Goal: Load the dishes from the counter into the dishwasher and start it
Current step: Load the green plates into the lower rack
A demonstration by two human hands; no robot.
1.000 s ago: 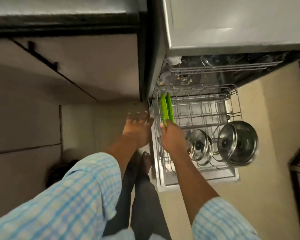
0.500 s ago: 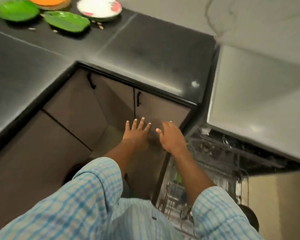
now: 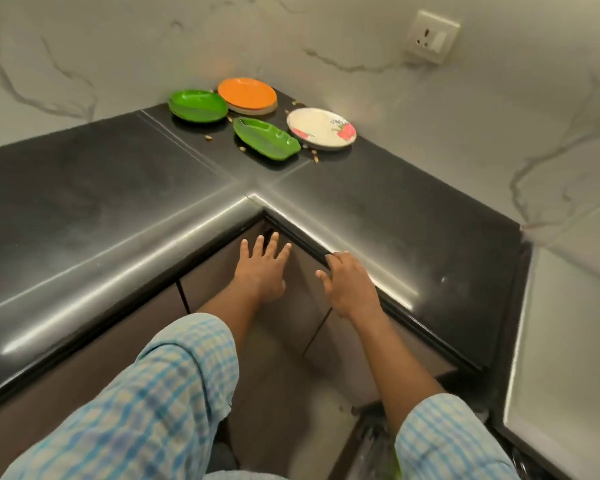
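your four dishes sit bunched in the far corner of the glossy black stone counter, well apart from both hands. from the left: a green oval plastic dish, an orange round plate resting on a tan disc, a green leaf-shaped divided dish nearer you, and a white round plate with a red flower print, with crumbs scattered around. they lie flat, side by side, so each can probably be lifted by its rim alone. your left hand hovers before the brown cabinet doors, fingers spread, holding nothing. your right hand is at the counter's inner edge, fingers loosely apart and empty; whether it touches the edge i cannot tell. both look poised to reach for the corner.
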